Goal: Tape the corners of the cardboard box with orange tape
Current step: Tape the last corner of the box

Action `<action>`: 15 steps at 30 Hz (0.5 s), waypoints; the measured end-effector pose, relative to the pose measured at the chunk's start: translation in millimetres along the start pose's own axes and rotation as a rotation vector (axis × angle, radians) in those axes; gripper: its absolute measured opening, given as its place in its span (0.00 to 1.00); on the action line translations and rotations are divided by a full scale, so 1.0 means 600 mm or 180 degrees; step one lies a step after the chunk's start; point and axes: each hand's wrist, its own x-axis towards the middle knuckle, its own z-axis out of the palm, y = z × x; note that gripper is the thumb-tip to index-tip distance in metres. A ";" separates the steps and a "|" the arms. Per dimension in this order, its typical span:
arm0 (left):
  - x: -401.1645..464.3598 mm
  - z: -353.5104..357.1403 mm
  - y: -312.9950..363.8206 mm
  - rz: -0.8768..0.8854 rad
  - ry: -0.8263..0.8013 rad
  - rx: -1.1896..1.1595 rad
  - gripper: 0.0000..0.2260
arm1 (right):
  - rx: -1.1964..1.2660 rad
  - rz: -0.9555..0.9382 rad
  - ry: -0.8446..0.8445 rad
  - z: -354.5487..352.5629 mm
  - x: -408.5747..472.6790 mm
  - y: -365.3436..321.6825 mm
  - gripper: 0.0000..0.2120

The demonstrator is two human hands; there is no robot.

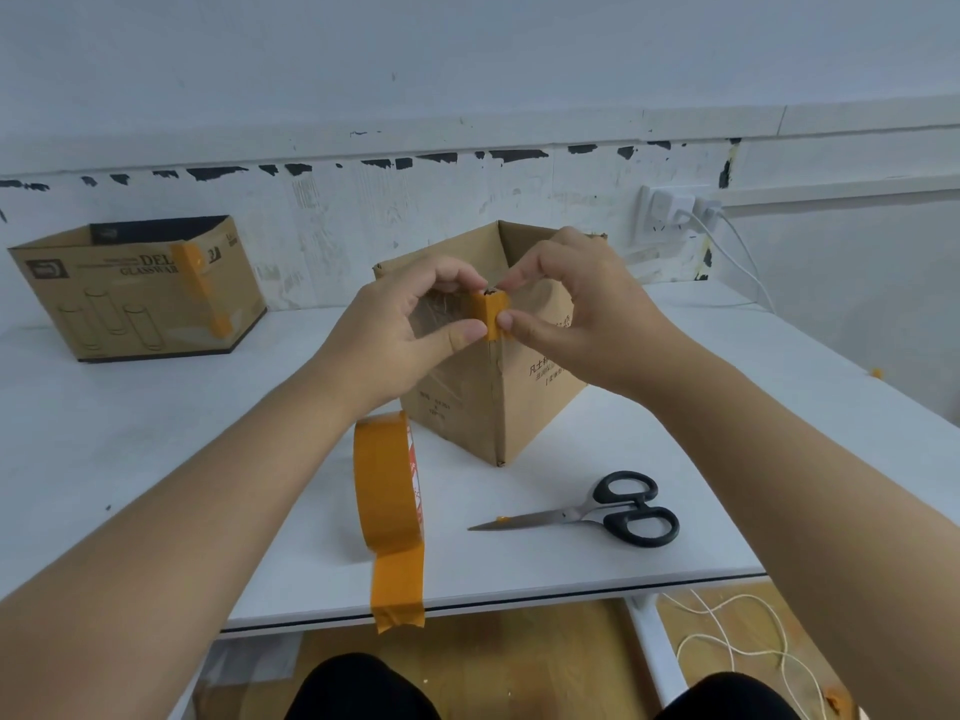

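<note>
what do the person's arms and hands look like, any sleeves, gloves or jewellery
Both arms are bare as far as the frame shows, with no sleeves in view. The left hand and right hand wear no gloves, and no rings, watch or bracelets show.

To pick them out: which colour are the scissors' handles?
Black handles, silver blades; head view.

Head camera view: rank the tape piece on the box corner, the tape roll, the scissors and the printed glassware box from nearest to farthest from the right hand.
1. Tape piece: pinched at the plain box's top corner by the right hand.
2. Tape roll: standing below, toward the table's front edge.
3. Scissors: lying at front right; too close to the roll to call firmly.
4. Glassware box: far left, by the wall.
</note>
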 end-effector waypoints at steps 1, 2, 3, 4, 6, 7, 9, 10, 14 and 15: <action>-0.001 -0.001 -0.001 0.0017 -0.0027 0.0055 0.14 | -0.0039 -0.0007 -0.0019 0.000 -0.001 0.000 0.11; -0.001 -0.002 -0.003 0.0031 -0.0066 0.0080 0.14 | -0.0073 -0.0020 -0.0040 -0.001 -0.001 0.001 0.12; -0.001 -0.004 -0.004 0.0040 -0.0106 0.0085 0.15 | -0.0108 -0.0040 -0.0059 -0.002 -0.002 0.002 0.13; 0.000 -0.005 -0.005 0.0057 -0.0137 0.0104 0.15 | -0.0145 -0.0062 -0.0072 -0.002 -0.002 0.002 0.13; 0.001 -0.004 -0.003 0.0101 -0.0181 0.0226 0.15 | -0.0232 -0.0099 -0.0079 0.000 -0.001 0.003 0.14; 0.003 -0.002 -0.002 0.0105 -0.0186 0.0293 0.15 | -0.0294 -0.0119 -0.0071 0.001 0.001 0.003 0.14; 0.004 0.002 0.000 0.0094 -0.0165 0.0381 0.14 | -0.0405 -0.0138 -0.0016 0.006 0.002 0.002 0.14; 0.003 0.004 0.001 0.0093 -0.0151 0.0419 0.14 | -0.0431 -0.0136 0.0014 0.007 0.001 0.001 0.15; 0.000 -0.001 0.000 0.0139 -0.0206 0.0443 0.14 | -0.0460 -0.0148 -0.0015 0.006 -0.005 0.000 0.15; 0.000 -0.003 -0.001 0.0137 -0.0233 0.0437 0.15 | -0.0458 -0.0146 -0.0036 0.005 -0.006 0.001 0.16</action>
